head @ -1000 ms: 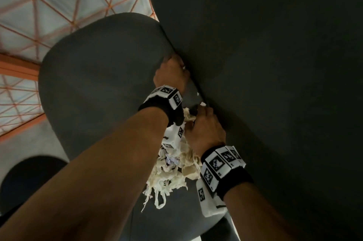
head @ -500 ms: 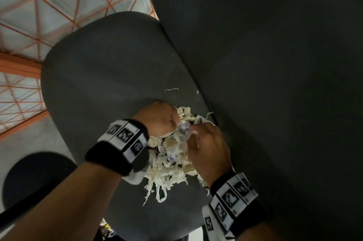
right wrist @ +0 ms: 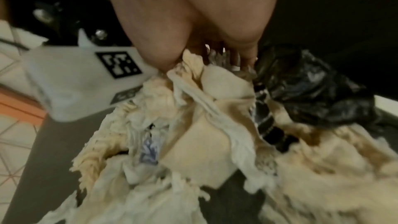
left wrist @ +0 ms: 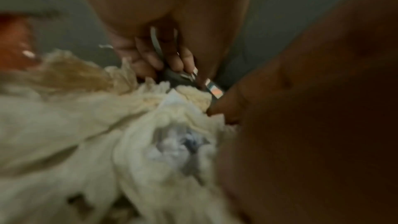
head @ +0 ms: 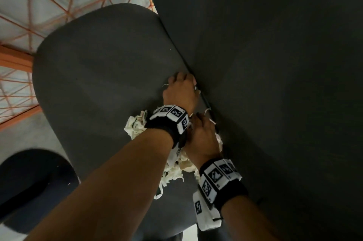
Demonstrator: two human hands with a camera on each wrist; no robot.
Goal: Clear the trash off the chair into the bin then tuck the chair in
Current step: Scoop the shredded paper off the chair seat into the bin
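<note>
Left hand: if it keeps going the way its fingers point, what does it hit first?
Probably the chair backrest. The left hand reaches along the seat toward the crease where they meet, though depth is unclear.

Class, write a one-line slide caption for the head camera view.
Both hands, left and right, gather cream shredded paper trash on the dark grey padded chair seat.

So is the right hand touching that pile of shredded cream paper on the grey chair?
Touching. In the right wrist view, the right hand has its fingertips dug into the pile of shredded cream paper.
</note>
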